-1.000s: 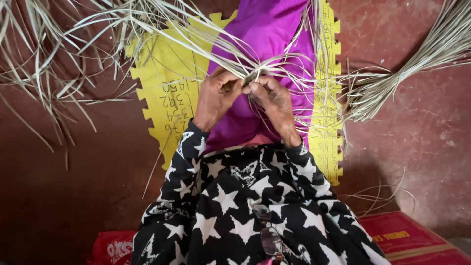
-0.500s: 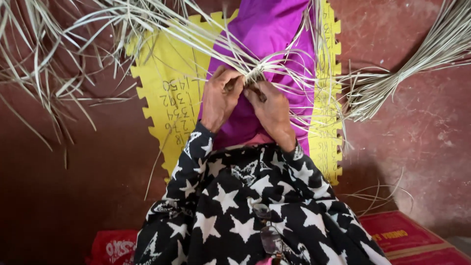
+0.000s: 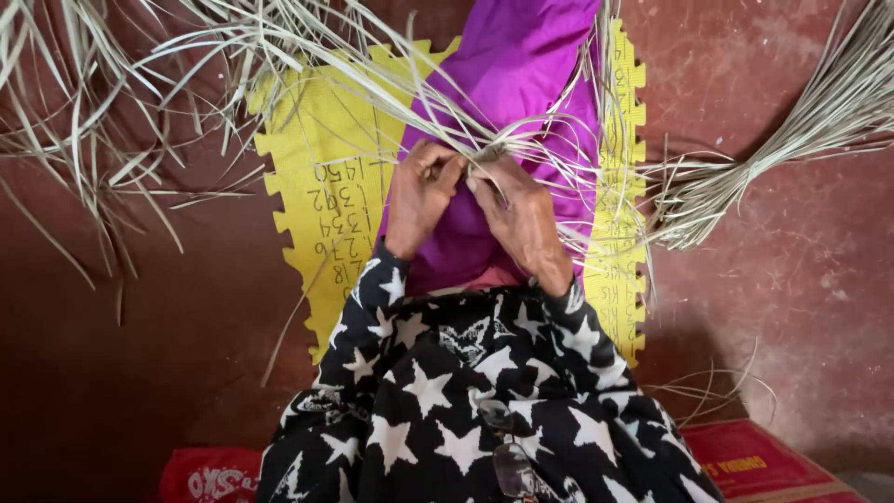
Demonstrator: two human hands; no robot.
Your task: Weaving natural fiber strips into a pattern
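My left hand (image 3: 419, 197) and my right hand (image 3: 518, 220) meet over my lap, both pinching thin pale dried leaf strips (image 3: 488, 152) where they cross. The fingertips nearly touch each other. Long loose ends of the strips (image 3: 307, 47) fan out up and to the left, and others trail to the right. Under my hands lies purple cloth (image 3: 507, 74) over my legs. Both sleeves are black with white stars (image 3: 438, 373).
A yellow foam mat (image 3: 321, 140) with a toothed edge and handwriting lies on the red-brown floor (image 3: 792, 279). A bundle of pale strips (image 3: 801, 121) lies at the right. A red box (image 3: 764, 456) sits bottom right, a red bag (image 3: 209, 480) bottom left. Glasses (image 3: 512, 461) hang at my chest.
Both hands drew closer together, and the right hand turned its back upward over the strips. The view shifted slightly, so everything sits a little lower.
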